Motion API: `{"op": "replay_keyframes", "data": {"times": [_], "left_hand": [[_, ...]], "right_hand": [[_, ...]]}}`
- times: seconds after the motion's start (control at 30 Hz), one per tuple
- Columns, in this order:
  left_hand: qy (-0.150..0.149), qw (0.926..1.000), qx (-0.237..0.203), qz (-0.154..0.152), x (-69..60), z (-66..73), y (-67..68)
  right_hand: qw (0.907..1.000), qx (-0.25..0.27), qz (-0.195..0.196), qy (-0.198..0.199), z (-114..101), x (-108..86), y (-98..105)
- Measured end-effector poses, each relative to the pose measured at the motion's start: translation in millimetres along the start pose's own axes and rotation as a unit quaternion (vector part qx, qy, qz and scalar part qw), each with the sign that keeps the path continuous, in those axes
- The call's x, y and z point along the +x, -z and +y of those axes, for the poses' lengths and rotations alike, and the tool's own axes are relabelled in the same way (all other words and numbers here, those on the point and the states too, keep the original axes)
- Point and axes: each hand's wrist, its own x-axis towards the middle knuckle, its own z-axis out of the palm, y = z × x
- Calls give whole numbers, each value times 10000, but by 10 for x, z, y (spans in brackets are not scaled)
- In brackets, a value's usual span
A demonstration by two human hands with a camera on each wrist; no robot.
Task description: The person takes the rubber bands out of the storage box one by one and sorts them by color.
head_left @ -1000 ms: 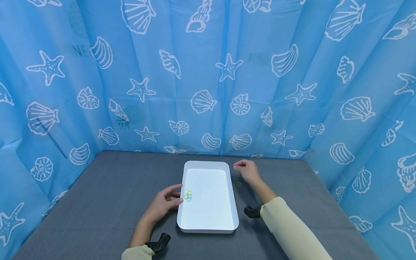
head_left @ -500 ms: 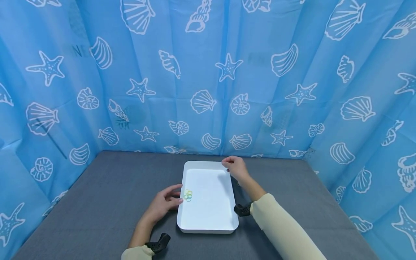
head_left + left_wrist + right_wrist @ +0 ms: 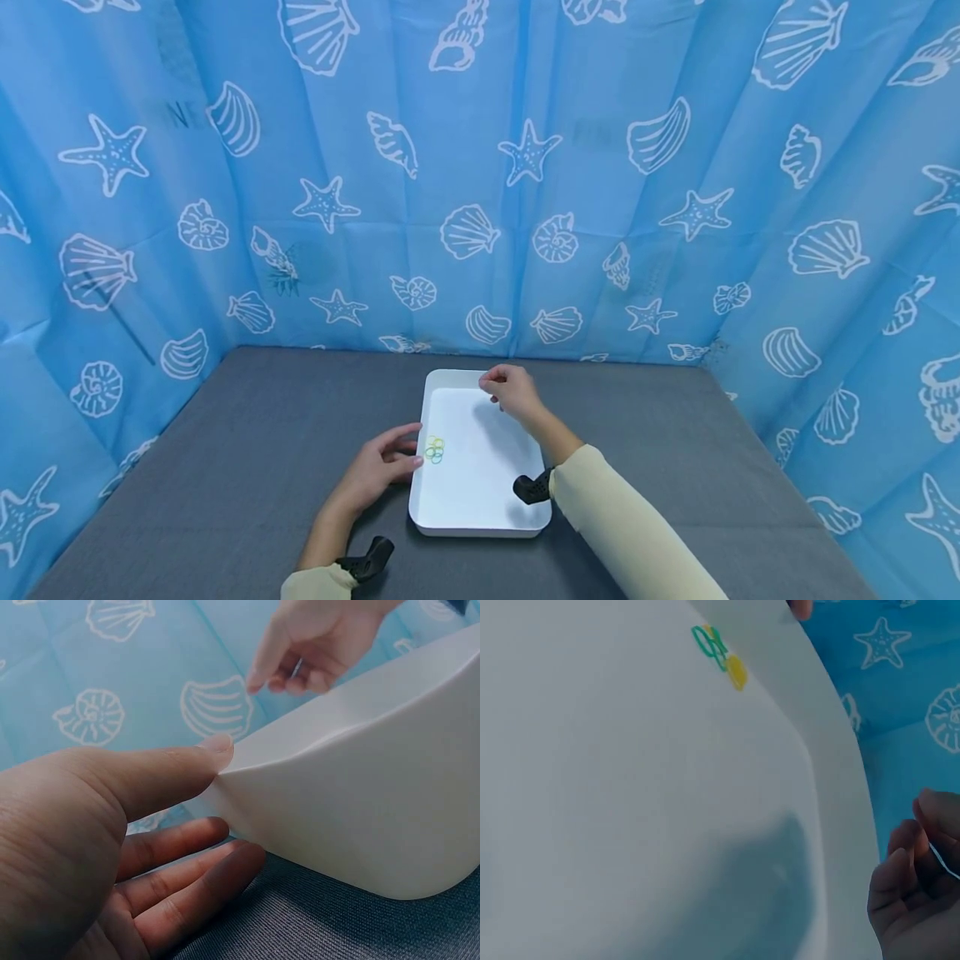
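A shallow white tray (image 3: 468, 492) lies on the grey cloth. Several small rings that look like rubber bands (image 3: 434, 451), yellow and green, rest together inside it by the left wall; the right wrist view shows them as a yellow ring (image 3: 736, 673) beside green loops. My left hand (image 3: 375, 468) touches the tray's left side: in the left wrist view its thumb (image 3: 169, 772) rests at the rim, the relaxed fingers lower beside the outer wall. Over the tray's far right part hovers my right hand (image 3: 512, 392), thumb and forefinger drawn together. Anything between those fingertips is too small to see.
A grey cloth (image 3: 315, 417) covers the table around the tray. Behind and at both sides hangs a blue curtain (image 3: 420, 250) with white shells and starfish. A black wrist mount (image 3: 532, 488) on the right arm hangs over the tray's right edge.
My right hand has moved left from the cloth beside the tray to above its far end. The small yellow-green ring seen right of the tray no longer shows. The left hand keeps its place.
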Motion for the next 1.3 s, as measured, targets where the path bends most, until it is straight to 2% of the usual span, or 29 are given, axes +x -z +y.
{"op": "replay_keyframes", "data": {"times": [0.37,0.57,0.87,1.0,1.3], "left_hand": [[23,10000,24,-54,15,-14,-6],[31,9999,-38,-135,9,8,19],[-3,9999,-37,-157,29,-7,41],[-11,9998,-45,-203,31,-20,40],[-15,9996,-89,-267,16,-14,46]], "right_hand": [[9939,-127,-994,460,116,-20,-298],[9827,-415,-1724,526,149,-46,-413],[9627,-882,-2430,803,128,-64,-466],[9577,-1024,-2545,869,123,-77,-481],[9537,-1364,-2504,951,117,-104,-496]]}}
